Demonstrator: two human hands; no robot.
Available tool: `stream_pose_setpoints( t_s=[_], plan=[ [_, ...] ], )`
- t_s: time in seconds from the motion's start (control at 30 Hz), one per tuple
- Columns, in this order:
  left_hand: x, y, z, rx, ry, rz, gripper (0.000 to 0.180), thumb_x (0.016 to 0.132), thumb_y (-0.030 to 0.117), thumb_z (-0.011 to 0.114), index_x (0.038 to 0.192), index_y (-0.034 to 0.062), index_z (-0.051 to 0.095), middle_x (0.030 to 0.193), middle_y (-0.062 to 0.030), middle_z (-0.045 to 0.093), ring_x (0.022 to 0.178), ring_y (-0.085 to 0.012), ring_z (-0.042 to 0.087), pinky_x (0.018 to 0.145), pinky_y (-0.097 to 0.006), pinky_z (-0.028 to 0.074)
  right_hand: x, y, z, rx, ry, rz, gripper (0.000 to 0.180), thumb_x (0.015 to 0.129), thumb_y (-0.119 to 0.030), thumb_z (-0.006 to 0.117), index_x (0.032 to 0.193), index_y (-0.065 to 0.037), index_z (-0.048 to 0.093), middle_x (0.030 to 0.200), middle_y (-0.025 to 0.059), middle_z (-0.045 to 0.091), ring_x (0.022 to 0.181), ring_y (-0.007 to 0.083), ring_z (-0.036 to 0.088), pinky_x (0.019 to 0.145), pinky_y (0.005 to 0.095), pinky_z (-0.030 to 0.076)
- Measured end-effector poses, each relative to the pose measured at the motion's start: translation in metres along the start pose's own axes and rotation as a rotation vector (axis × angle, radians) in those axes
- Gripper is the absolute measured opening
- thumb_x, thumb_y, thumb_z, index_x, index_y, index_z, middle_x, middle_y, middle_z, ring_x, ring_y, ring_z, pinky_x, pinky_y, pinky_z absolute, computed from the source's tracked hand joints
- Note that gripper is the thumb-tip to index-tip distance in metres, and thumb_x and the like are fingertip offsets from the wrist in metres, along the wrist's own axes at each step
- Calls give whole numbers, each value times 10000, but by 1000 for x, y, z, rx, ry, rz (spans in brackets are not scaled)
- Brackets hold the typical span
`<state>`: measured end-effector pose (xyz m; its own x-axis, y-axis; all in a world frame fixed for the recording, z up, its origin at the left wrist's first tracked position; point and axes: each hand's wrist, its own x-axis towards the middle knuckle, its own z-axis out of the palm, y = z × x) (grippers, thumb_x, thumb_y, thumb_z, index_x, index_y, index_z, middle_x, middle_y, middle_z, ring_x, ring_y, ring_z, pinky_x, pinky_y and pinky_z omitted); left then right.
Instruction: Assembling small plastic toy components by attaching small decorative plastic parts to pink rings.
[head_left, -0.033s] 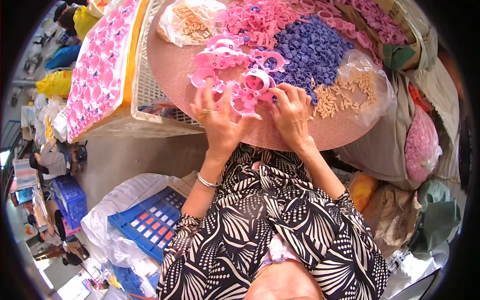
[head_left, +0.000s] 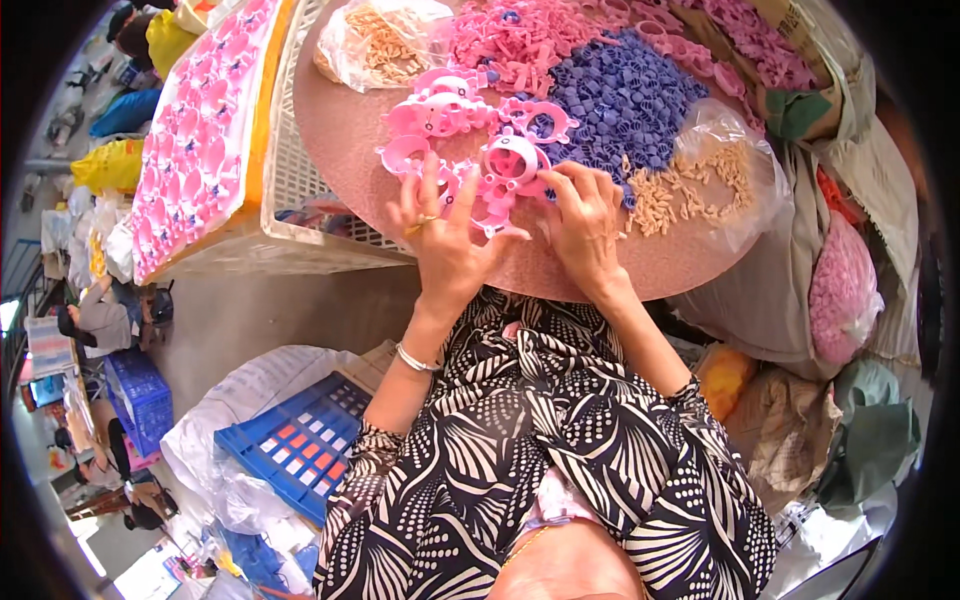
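Observation:
On the round table (head_left: 340, 150) in front of me lies a cluster of pink plastic pieces with ring-shaped openings and small printed faces. My left hand (head_left: 445, 250) is open at the near left side of the cluster, fingers spread, thumb pointing right, fingertips by the pink rings. Curled fingers of my right hand (head_left: 587, 225) pinch the right edge of a pink plastic piece (head_left: 513, 158) with a round face. Another pink piece (head_left: 440, 112) lies just beyond. Whether my right fingertips also hold a smaller part is hidden.
Behind the cluster are heaps of pink parts (head_left: 520, 40) and blue parts (head_left: 625, 95). Beige pieces (head_left: 690, 190) spill from a clear bag at right; another bag of beige pieces (head_left: 385, 45) sits at far left. A tray of pink pieces (head_left: 205, 140) rests on a white crate (head_left: 300, 245).
My left hand has shifted slightly to the right, its fingers drawing a little nearer to the middle of the pink pieces. My right hand stays almost in place.

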<state>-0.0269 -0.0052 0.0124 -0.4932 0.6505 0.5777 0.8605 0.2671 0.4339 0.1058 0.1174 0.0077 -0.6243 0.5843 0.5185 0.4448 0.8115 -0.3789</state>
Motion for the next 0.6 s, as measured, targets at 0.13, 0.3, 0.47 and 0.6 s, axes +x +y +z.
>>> stream_pose_setpoints(
  t_s=[0.13,0.3,0.47,0.6],
  plan=[
    [18,-24,17,-42,-128,100,582,736,328,757,1248,112,587,1412,-181,400,1305,-388,331,1079,-484,274,23,14,1,58,88,-89,324,721,3,682,1038,-58,653,1035,81,605,925,250,576,818,356,435],
    [48,-64,23,122,-139,179,506,788,354,689,1239,144,600,1411,-112,441,1333,-371,320,1120,-507,200,36,33,-14,147,149,23,366,720,81,684,1069,-26,651,1077,99,605,908,221,621,753,303,507],
    [34,-37,26,20,86,188,505,768,346,726,1141,26,604,1152,-111,592,1082,-286,504,1005,-457,323,16,37,-49,539,-54,226,358,723,91,679,1065,-13,652,1103,79,605,898,159,618,749,257,515],
    [36,-5,39,-12,60,190,465,773,316,732,1133,59,587,1059,-84,618,998,-253,521,917,-403,342,-10,39,-52,660,-299,199,352,728,84,679,1063,-22,657,1105,69,611,895,138,607,736,246,505]
  ],
)
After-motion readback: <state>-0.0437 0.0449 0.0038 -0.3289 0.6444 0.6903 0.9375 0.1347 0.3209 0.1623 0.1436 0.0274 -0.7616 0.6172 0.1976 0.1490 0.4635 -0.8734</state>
